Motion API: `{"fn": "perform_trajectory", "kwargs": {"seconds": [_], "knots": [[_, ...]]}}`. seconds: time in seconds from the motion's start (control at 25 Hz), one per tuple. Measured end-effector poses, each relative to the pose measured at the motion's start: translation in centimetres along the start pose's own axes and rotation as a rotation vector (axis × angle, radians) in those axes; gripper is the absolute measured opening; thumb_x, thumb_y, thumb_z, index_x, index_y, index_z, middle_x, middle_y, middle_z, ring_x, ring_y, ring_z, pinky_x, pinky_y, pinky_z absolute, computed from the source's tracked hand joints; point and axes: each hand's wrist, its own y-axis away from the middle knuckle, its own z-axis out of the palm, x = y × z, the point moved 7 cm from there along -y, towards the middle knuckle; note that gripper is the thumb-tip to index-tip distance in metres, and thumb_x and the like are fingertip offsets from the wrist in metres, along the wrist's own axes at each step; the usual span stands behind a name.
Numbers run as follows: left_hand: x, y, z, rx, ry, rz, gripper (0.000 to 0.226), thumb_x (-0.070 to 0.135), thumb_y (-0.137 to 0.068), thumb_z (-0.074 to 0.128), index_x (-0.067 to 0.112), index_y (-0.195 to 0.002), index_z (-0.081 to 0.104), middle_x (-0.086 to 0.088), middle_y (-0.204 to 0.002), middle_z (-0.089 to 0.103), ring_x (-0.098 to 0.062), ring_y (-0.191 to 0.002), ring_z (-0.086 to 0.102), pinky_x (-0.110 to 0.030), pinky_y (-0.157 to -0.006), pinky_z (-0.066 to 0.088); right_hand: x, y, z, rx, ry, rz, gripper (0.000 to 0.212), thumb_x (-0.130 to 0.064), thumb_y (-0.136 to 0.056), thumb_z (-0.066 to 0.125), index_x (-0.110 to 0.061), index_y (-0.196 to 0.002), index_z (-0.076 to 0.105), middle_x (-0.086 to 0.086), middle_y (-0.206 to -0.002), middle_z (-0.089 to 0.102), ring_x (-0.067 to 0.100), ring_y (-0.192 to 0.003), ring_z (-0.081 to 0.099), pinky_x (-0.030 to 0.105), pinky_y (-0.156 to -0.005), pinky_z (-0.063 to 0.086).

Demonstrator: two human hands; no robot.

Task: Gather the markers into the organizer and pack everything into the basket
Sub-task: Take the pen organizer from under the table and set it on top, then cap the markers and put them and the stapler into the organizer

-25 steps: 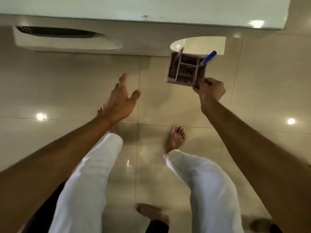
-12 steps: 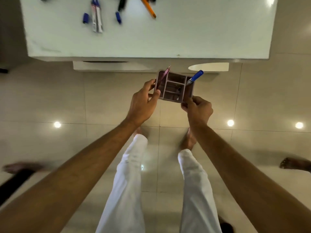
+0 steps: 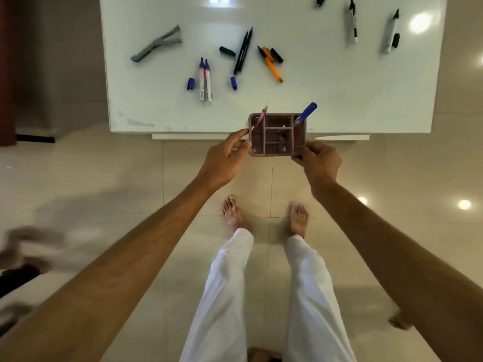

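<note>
Since the earlier frame, the brown compartmented plastic organizer (image 3: pixel 277 134) has advanced to the near edge of the white table (image 3: pixel 339 100). Left hand (image 3: pixel 224 160) and right hand (image 3: pixel 319 160) pinch its opposite sides; loose markers (image 3: pixel 205 80) lie beyond it.

White table (image 3: pixel 326 100) is sitting on a glossy tiled floor (image 3: pixel 104 178). Lying loose on it: a grey stapler (image 3: pixel 156 44) at the left, two blue-tipped markers (image 3: pixel 205 79) side by side, black pens (image 3: pixel 243 50), an orange marker (image 3: pixel 273 65), loose caps (image 3: pixel 190 83), and two grey markers (image 3: pixel 352 22) over on the right.
</note>
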Motion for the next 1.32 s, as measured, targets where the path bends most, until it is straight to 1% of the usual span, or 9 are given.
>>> {"fn": "perform_trajectory", "kwargs": {"seconds": [0.12,0.28,0.6,0.72,0.84,0.92,1.04,1.2,1.32], "knots": [[1.7,-2.4,-0.4,-0.096,-0.063,0.032,0.040,0.036,-0.109,0.050,0.029,-0.147,0.058,0.000,-0.138,0.070,-0.011,-0.123,0.065,-0.003,-0.085,0.041,-2.1,-3.3,-1.7,0.042,0.046,-0.027,0.005,-0.013,-0.092,0.077,-0.012,-0.092,0.082,0.001,-0.081,0.079,0.015,-0.077,0.080,0.024,-0.076,0.064],[2.7,-6.6,-1.0,-0.074,-0.082,-0.008,0.034,0.033,-0.108,0.053,0.024,-0.139,0.063,0.001,-0.127,0.074,-0.013,-0.122,0.065,-0.020,-0.092,0.050,-3.0,-9.3,-5.2,0.132,0.133,-0.002,0.009,-0.012,-0.091,0.074,-0.012,-0.092,0.083,-0.001,-0.079,0.079,0.005,-0.067,0.077,0.020,-0.074,0.065],[2.9,-16.7,-3.4,0.027,-0.178,-0.150,0.028,0.032,-0.105,0.056,0.029,-0.128,0.071,0.003,-0.116,0.077,-0.003,-0.084,0.066,-0.007,-0.069,0.043,-5.4,-22.4,-7.6,0.181,0.215,0.054,0.012,-0.014,-0.090,0.073,-0.006,-0.087,0.081,0.009,-0.081,0.079,0.026,-0.080,0.078,0.033,-0.080,0.067],[2.8,-18.6,-3.5,0.004,-0.210,-0.163,0.028,0.036,-0.105,0.053,0.034,-0.126,0.071,0.011,-0.116,0.075,0.011,-0.089,0.063,-0.003,-0.074,0.040,-5.9,-25.1,-7.0,0.153,0.237,0.085,0.012,-0.017,-0.093,0.072,-0.009,-0.089,0.080,0.005,-0.084,0.078,0.020,-0.077,0.075,0.034,-0.082,0.066],[2.7,-19.8,-3.2,-0.047,-0.230,-0.168,0.028,0.033,-0.105,0.052,0.030,-0.125,0.072,0.008,-0.116,0.076,0.005,-0.094,0.065,-0.001,-0.078,0.039,-6.1,-25.9,-6.6,0.141,0.326,0.090,0.029,-0.035,-0.098,0.065,-0.009,-0.106,0.075,0.005,-0.098,0.077,0.016,-0.083,0.066,0.030,-0.081,0.061],[2.9,-20.4,-3.1,-0.062,-0.227,-0.173,0.028,0.030,-0.107,0.050,0.024,-0.122,0.073,0.005,-0.120,0.076,-0.004,-0.097,0.065,-0.006,-0.082,0.040,-7.0,-25.0,-6.7,0.206,0.439,0.018,0.042,-0.040,-0.099,0.062,-0.010,-0.128,0.063,0.006,-0.121,0.068,0.016,-0.102,0.061,0.024,-0.082,0.049],[2.8,-21.0,-3.1,-0.063,-0.238,-0.177,0.029,0.028,-0.109,0.048,0.019,-0.122,0.073,0.002,-0.120,0.077,-0.009,-0.103,0.066,-0.008,-0.083,0.041,-10.2,-21.9,-6.1,0.349,0.549,-0.272,0.038,-0.031,-0.099,0.056,-0.010,-0.130,0.055,0.007,-0.124,0.058,0.020,-0.108,0.054,0.029,-0.082,0.042],[2.3,-21.9,-3.8,-0.069,-0.247,-0.176,0.028,0.027,-0.109,0.049,0.017,-0.118,0.074,0.003,-0.125,0.076,-0.010,-0.107,0.066,-0.006,-0.083,0.040,-14.0,-18.1,0.8,0.079,0.604,-0.657,0.022,-0.016,-0.097,0.062,-0.007,-0.117,0.064,0.010,-0.121,0.061,0.021,-0.108,0.054,0.026,-0.083,0.049],[1.6,-22.2,-4.7,-0.044,-0.221,-0.204,0.028,0.026,-0.108,0.050,0.017,-0.116,0.075,0.005,-0.123,0.076,-0.008,-0.105,0.066,0.000,-0.078,0.039,-15.2,-17.2,7.1,-0.177,0.647,-0.689,0.023,-0.015,-0.098,0.062,-0.008,-0.120,0.065,0.008,-0.119,0.063,0.021,-0.110,0.057,0.032,-0.088,0.053]]}}
